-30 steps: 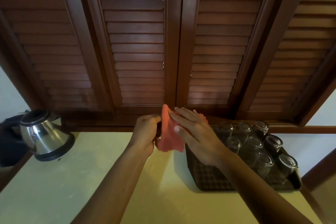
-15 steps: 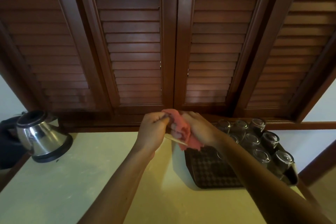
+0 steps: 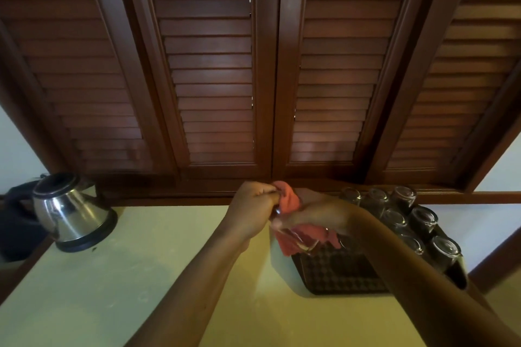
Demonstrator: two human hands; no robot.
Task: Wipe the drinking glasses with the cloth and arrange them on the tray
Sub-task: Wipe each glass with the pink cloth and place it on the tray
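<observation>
The fingers (image 3: 263, 193) of the left hand (image 3: 251, 205) are curled around the pink cloth (image 3: 287, 200), and the right hand (image 3: 318, 213) grips a clear glass (image 3: 298, 239) with the cloth wrapped partly on it (the glass is blurred). Both are held above the left edge of the dark tray (image 3: 338, 273). Other glasses (image 3: 423, 218) stand upside down on the tray's right side. A steel kettle (image 3: 67, 211) stands on the counter (image 3: 141, 276), well apart to the left.
</observation>
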